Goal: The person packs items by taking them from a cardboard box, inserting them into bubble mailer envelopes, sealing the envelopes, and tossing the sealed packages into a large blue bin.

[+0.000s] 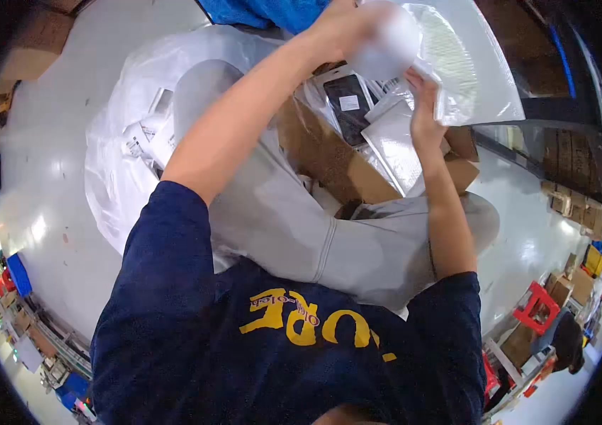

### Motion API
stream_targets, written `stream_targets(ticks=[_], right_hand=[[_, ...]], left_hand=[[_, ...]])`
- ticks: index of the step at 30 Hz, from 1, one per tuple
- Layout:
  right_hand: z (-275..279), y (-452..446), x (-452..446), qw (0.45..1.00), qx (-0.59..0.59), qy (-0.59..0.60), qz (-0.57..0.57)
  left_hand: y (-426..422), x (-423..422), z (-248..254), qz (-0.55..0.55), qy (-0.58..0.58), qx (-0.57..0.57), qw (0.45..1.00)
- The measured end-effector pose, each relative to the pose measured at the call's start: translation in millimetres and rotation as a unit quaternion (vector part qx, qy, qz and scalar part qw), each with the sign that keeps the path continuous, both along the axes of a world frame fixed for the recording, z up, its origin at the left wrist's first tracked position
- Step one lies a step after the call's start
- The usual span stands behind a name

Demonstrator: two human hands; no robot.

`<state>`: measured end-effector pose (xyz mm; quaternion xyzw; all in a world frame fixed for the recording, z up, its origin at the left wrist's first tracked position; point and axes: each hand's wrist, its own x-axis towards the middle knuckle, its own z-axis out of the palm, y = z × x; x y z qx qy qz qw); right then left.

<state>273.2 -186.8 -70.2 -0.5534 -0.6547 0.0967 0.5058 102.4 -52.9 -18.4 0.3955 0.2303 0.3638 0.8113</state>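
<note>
My left hand (343, 30) reaches over the top of the box, its fingers smeared. It is against a blurred white object (391, 44) whose kind I cannot make out. My right hand (426, 113) is closed on the edge of a clear-and-white plastic packet (449, 64), fingertips near the blurred object. Below both hands is an opened cardboard box (336, 163) between my legs. Inside it lie a black flat item in clear packaging with a white label (348, 103) and silvery-white flat packets (394, 138).
A large translucent plastic bag (120, 113) holding white labelled packets (148, 138) lies on the left. Blue sheeting (258, 13) is at the top. Dark shelving with cartons (577, 156) stands right. A red stool (536, 308) and another person (566, 340) are at lower right.
</note>
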Motion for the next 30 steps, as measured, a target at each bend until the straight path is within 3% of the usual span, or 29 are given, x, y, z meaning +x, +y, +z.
stream_targets(ticks=[2,3,4,6,7,9,11,16,21,27,30], right_hand=[[-46,5,8,0.98,-0.019,-0.187,0.07],[-83,13,17,0.964,-0.037,-0.248,0.084],[-95,13,9,0.964,-0.037,-0.248,0.085],[-118,13,-9,0.929,-0.293,-0.117,0.193],[-138,8,-5,0.93,-0.293,-0.117,0.191],[-192,-6,11,0.904,-0.326,-0.258,0.101],[-227,-16,22,0.85,-0.351,-0.392,0.012],[-175,-17,9,0.801,-0.461,-0.378,-0.062],[-161,-31,-11,0.77,-0.472,-0.424,-0.064],[-170,-35,-8,0.771,-0.512,-0.373,-0.075],[-176,-36,-1,0.808,-0.477,-0.339,-0.068]], left_hand=[[27,-2,-14,0.047,0.0,0.016,0.999],[52,-1,-41,0.0,-0.077,-0.001,0.997],[75,0,-67,-0.048,-0.154,-0.018,0.987],[106,2,-103,-0.148,-0.302,-0.051,0.941],[102,0,-99,-0.149,-0.302,-0.051,0.94],[80,-11,-69,-0.07,-0.146,-0.012,0.987],[58,-22,-41,0.014,0.016,0.025,0.999],[38,-26,-9,0.083,0.053,-0.021,0.995],[112,2,-102,0.105,0.003,-0.033,0.994],[48,-13,-20,0.111,0.044,-0.076,0.99],[36,-19,-4,0.099,0.027,-0.053,0.993]])
